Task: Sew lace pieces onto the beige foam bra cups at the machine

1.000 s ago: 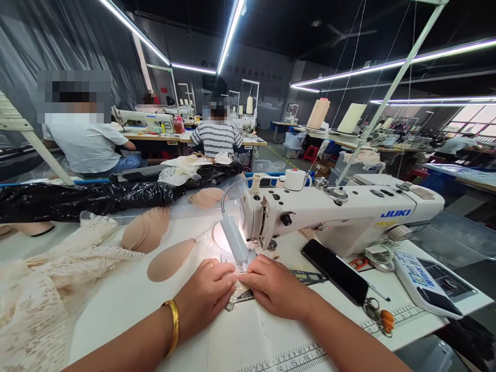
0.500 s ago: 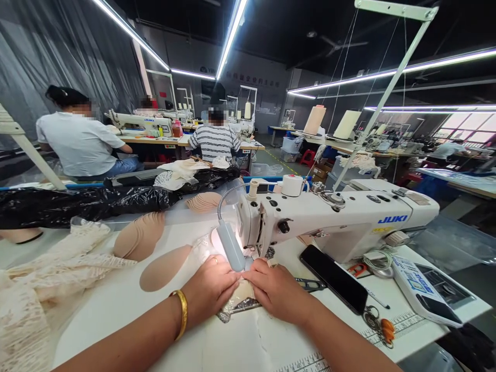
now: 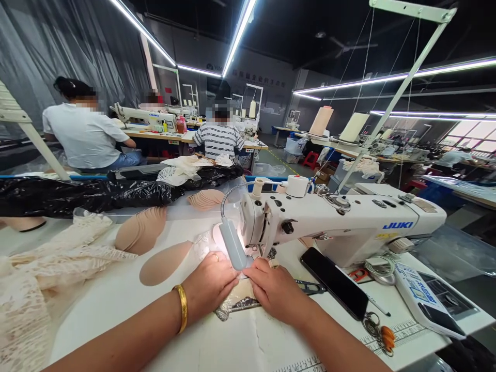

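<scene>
1. Here we are at the bench (image 3: 127, 320), and both hands are right in at the needle end of the white sewing machine (image 3: 349, 214), side by side under the grey lamp (image 3: 233, 245).
2. Left hand (image 3: 209, 287): palm down, fingers pressed together and curled, tips beside the lamp head. A gold bangle (image 3: 181, 308) circles the wrist.
3. Right hand (image 3: 276, 289): fingers bunched, thumb and forefinger close together, pointing at the left fingertips. Is either hand pinching cloth? I can't tell; the lamp head blocks that spot.
4. And the work itself: a pale lace piece (image 3: 201, 247) lies at the needle, brightly lit, part of it showing beyond the left knuckles, the rest hidden.
5. Look toward the bench's left edge: a single beige pad (image 3: 165, 263) lies flat near the left hand, a fanned stack of beige pads (image 3: 141, 230) just beyond it, and cream lace (image 3: 31, 279) spreads in a loose heap.
6. Along the far edge runs a black plastic-wrapped bundle (image 3: 77, 196).
7. Over to the right: a black phone (image 3: 335, 283) lies slantwise before the machine, a pen (image 3: 380, 306) beside it, an orange key charm (image 3: 387, 338) by the near edge, and a white boxy device (image 3: 428, 299) toward the near right corner.
8. Ahead, two co-workers sit at other benches, one in a white shirt (image 3: 83, 137), one in a striped shirt (image 3: 219, 139).
</scene>
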`<state>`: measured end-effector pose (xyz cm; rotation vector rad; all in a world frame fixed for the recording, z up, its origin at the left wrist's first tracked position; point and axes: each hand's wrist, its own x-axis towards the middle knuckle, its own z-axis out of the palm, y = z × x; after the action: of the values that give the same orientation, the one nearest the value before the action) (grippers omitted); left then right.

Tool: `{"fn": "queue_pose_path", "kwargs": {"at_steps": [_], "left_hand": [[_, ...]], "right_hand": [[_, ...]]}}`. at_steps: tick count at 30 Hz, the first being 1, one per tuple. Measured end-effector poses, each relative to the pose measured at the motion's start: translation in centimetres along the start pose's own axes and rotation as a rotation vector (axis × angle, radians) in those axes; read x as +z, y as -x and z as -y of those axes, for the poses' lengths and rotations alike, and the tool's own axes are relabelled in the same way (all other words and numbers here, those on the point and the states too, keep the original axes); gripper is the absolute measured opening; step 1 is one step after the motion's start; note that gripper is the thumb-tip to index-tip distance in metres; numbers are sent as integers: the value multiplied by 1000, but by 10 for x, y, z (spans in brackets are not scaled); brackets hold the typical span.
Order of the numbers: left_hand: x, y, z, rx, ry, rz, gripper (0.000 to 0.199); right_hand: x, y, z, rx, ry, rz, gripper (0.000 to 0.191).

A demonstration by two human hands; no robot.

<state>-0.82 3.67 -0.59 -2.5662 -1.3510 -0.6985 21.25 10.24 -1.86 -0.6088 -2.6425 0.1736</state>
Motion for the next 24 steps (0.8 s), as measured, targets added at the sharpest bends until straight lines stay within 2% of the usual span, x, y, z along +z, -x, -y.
{"fn": "queue_pose_path", "kwargs": {"at_steps": [12, 17, 24], "left_hand": [[-3, -2, -2, -30, -18, 78, 27], [-5, -2, 0, -23, -37, 74, 29], [-6, -3, 3, -34, 62, 43, 28]], "right_hand": [[0, 2, 2, 29, 39, 47, 26], [-5, 2, 3, 15, 46, 83, 26], [-9, 4, 2, 1, 41, 116, 21]]}}
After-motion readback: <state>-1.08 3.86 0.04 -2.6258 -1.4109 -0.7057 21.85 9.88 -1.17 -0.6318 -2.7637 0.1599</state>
